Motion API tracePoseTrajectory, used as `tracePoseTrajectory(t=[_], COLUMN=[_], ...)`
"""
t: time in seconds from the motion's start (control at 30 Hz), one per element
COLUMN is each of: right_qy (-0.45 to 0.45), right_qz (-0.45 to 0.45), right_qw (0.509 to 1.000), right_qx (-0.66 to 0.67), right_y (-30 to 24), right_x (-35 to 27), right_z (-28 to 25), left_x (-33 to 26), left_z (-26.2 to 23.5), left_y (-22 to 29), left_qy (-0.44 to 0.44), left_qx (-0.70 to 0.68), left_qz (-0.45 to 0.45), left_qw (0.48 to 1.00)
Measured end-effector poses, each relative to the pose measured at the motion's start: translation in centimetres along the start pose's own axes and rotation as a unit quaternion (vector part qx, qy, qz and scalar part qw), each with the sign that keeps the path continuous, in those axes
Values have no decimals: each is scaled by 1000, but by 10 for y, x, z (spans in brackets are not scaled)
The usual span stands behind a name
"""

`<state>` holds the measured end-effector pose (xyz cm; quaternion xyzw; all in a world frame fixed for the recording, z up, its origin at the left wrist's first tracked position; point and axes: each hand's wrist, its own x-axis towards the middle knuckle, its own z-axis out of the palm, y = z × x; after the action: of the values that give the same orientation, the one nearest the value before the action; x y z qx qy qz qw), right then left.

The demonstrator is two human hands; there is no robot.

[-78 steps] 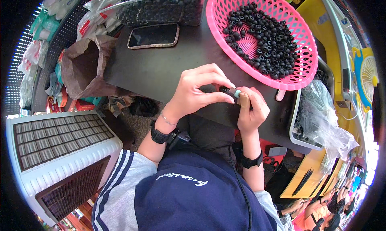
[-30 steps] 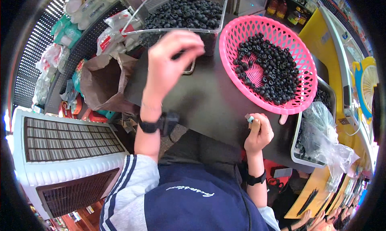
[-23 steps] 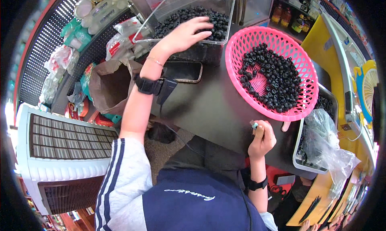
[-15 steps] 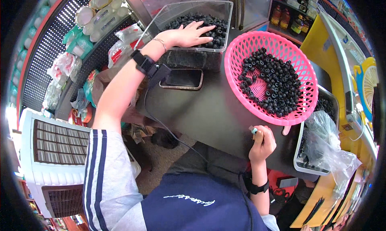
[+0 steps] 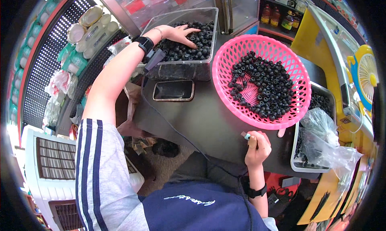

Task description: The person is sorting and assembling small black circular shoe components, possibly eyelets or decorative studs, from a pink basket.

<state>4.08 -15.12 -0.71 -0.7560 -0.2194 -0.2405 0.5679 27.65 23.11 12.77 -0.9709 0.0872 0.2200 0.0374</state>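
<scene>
My left hand [image 5: 179, 35] rests in a clear plastic bin [image 5: 183, 71] at the back, its fingers spread and the tips sunk a little among small black round hollow pieces [image 5: 204, 42]. Closer to me, my right hand [image 5: 258, 150] is closed around a small tool [image 5: 245, 135] with a pale teal part and a flat tip; its exact kind is too small to tell. Just beyond that hand sits a pink lattice basket [image 5: 220, 76], holding many more of the black pieces [image 5: 277, 86], with part of its bottom showing.
A phone [image 5: 173, 90] lies on the dark table [image 5: 201, 114] before the bin. Right of the basket is a metal tray [image 5: 296, 160] with black pieces and a clear plastic bag [image 5: 321, 130]. A cable [image 5: 171, 132] runs from my left wrist across the table edge. A white air cooler [image 5: 36, 191] stands at left.
My left hand has dipped from lying over the black pieces to fingers pushed in among them. My right hand keeps its grip on the small tool. The whole view has shifted slightly.
</scene>
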Motion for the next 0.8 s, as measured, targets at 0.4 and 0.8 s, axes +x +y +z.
tracePoseTrajectory(t=[0.4, 0.8], right_qy=[4, -20], right_qz=[-32, -29], right_qw=[999, 998], right_qx=[-39, -42], right_y=[-2, -3], right_x=[7, 7], right_z=[0, -7], left_x=[13, -23], left_z=[5, 28], left_y=[-29, -35], left_qy=[3, 6], left_qx=[31, 52], left_qz=[32, -159], left_qw=[999, 986])
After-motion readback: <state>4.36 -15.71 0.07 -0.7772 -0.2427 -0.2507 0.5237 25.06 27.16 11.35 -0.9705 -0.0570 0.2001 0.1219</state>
